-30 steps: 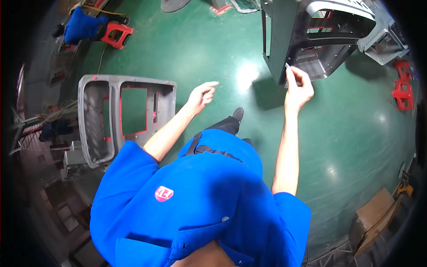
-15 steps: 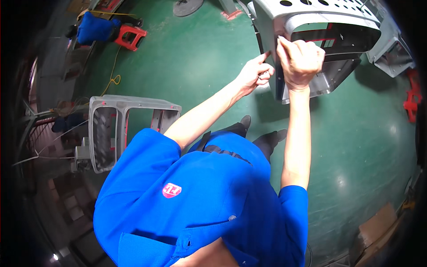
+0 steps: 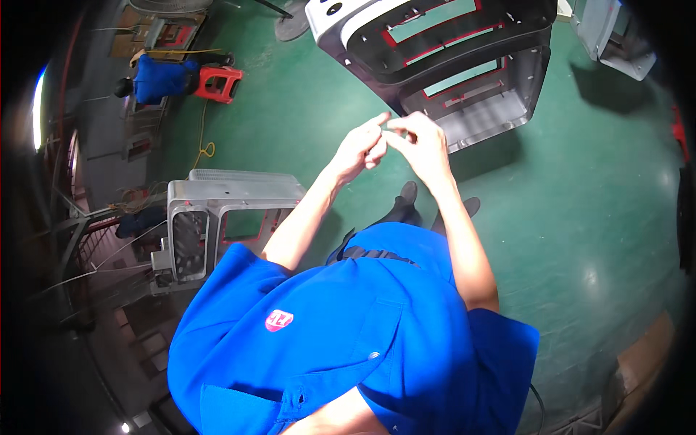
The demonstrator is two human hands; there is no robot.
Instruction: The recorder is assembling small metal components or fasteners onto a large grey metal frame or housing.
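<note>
While the left hand point(image 3: 360, 151) and the right hand point(image 3: 424, 145) are hanging close together, the left forefinger is extending toward the right hand and the other left fingers are curling inward. The right thumb and forefinger are forming a narrow pinch; whether either hand is holding a small part cannot be told, and contact between the fingertips is unclear. The dark casing point(image 3: 435, 69) is standing just beyond the hands, to the upper right, on the smooth, glossy green floor point(image 3: 551, 217). Its rigid shell is showing a pale, rounded upper rim and two large openings with rounded corners; thin red edging is outlining straight-sided cut-outs inside. A matt grey casing point(image 3: 232, 190) with similar rounded openings is standing to the left, partly behind the left forearm. Farther off, a co-worker in blue point(image 3: 163, 80) is sitting beside a red stool point(image 3: 217, 83), and a thin yellow cord point(image 3: 206, 148) is lying in a loop.
</note>
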